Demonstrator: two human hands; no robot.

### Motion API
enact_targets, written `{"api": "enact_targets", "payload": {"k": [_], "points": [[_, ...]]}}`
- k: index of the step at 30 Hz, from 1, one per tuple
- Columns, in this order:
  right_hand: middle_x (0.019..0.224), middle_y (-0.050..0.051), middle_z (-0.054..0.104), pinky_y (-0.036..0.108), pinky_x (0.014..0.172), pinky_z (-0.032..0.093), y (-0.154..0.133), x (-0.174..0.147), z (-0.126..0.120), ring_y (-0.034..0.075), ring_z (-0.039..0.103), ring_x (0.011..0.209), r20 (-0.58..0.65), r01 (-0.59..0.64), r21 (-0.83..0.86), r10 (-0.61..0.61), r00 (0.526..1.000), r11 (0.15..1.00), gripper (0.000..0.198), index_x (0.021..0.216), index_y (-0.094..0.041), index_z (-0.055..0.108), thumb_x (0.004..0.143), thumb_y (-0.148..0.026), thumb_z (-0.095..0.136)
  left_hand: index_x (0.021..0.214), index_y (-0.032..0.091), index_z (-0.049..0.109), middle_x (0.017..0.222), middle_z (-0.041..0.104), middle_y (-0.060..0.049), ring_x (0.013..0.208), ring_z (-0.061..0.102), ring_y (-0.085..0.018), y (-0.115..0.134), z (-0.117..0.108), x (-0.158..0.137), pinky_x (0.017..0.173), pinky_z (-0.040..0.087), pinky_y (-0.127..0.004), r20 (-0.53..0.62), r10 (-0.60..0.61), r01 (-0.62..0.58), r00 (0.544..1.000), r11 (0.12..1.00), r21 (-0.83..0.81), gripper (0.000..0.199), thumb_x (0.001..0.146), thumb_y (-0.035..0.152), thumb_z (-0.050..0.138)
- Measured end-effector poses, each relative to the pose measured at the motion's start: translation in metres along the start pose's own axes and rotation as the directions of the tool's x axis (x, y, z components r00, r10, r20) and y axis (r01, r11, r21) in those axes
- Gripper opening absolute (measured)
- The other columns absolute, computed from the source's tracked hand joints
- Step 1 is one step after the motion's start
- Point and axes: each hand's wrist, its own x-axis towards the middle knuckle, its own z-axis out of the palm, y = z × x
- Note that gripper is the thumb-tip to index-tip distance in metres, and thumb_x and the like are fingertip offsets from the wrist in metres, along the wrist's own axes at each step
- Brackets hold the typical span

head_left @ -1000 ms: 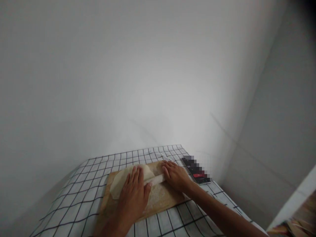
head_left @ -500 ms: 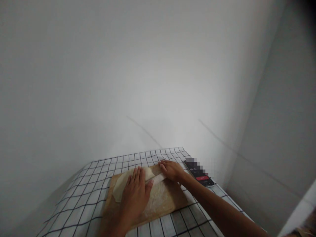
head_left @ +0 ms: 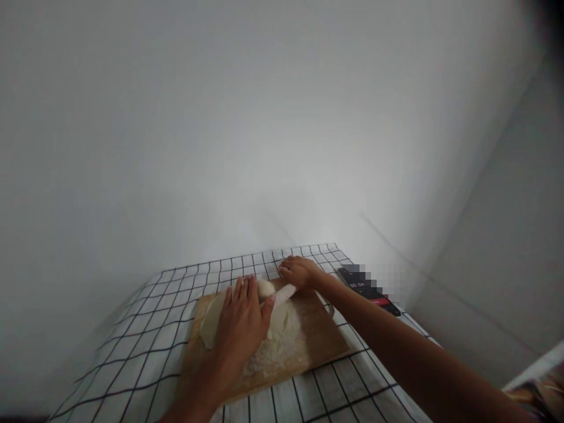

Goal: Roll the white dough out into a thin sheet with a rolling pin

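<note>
A pale, floured dough sheet (head_left: 211,323) lies on a wooden board (head_left: 324,335), with a rounded bulge (head_left: 265,288) of dough beyond my left fingers. My left hand (head_left: 244,320) rests flat over the dough, its fingers stretched toward the wall. Between my hands runs a pale rod that looks like a rolling pin (head_left: 284,295); its ends are hidden under them. At the board's far right edge, my right hand (head_left: 300,272) has its fingers bent over the rod's far end.
A phone (head_left: 368,291) with a timer on its screen lies right of the board. Beneath is a white checked tablecloth (head_left: 145,329). A plain wall (head_left: 264,147) rises behind the table, and another stands to the right.
My right hand has slid away from me over the board, and my left has shifted slightly the same way. The dough now bulges beyond the rod. The view has tipped down a little.
</note>
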Motion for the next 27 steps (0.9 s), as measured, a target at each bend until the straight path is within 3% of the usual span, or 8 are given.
{"api": "enact_targets", "payload": {"k": [9,14,20,23,27], "points": [[0.125,0.009,0.073,0.035,0.097,0.046,-0.018,-0.047,-0.018,0.024,0.066,0.117,-0.02,-0.162,0.112,0.165,0.986,0.98,0.053,0.121,-0.021,0.07,0.109,-0.039,0.022,0.147,-0.001,0.048,0.153,0.051,-0.024,0.147,0.042,-0.038,0.017,-0.012,-0.007,0.12,0.036,-0.058,0.017,0.006,-0.006,1.0,1.0,0.03,0.068,0.104,0.051,0.038],[0.148,0.012,0.06,0.038,0.115,0.038,-0.028,-0.08,-0.019,0.024,0.053,0.138,-0.053,-0.169,0.115,0.176,0.983,0.979,0.053,0.142,-0.015,0.06,0.107,-0.033,0.024,0.151,0.004,0.045,0.159,0.046,-0.019,0.15,0.039,-0.035,0.027,-0.013,-0.023,0.12,0.036,-0.058,-0.057,0.05,-0.051,0.997,0.999,-0.012,0.064,0.105,0.048,0.037],[0.154,0.008,0.055,0.042,0.12,0.036,-0.036,-0.125,-0.014,0.024,0.045,0.146,-0.16,-0.154,0.227,0.193,0.968,0.962,0.055,0.144,-0.019,0.06,0.108,-0.04,0.023,0.158,0.012,0.035,0.161,0.043,-0.016,0.15,0.04,-0.031,0.037,-0.015,-0.052,0.12,0.037,-0.054,-0.118,0.143,-0.153,0.983,0.985,-0.08,0.064,0.104,0.045,0.041],[0.156,0.01,0.052,0.042,0.123,0.032,-0.035,-0.124,-0.012,0.024,0.041,0.148,-0.156,-0.152,0.214,0.188,0.97,0.965,0.057,0.145,-0.015,0.058,0.108,-0.039,0.022,0.156,0.011,0.039,0.16,0.044,-0.016,0.148,0.043,-0.031,0.035,-0.017,-0.05,0.12,0.038,-0.054,-0.09,0.151,-0.159,0.984,0.984,-0.086,0.061,0.105,0.045,0.039],[0.15,0.011,0.058,0.04,0.12,0.034,-0.03,-0.091,-0.015,0.024,0.047,0.144,-0.096,-0.204,0.177,0.223,0.97,0.963,0.054,0.138,-0.017,0.064,0.107,-0.036,0.024,0.152,0.012,0.045,0.159,0.045,-0.017,0.147,0.044,-0.032,0.026,-0.011,-0.03,0.118,0.04,-0.057,-0.024,0.101,-0.103,0.995,0.992,-0.073,0.059,0.106,0.047,0.035]]}}
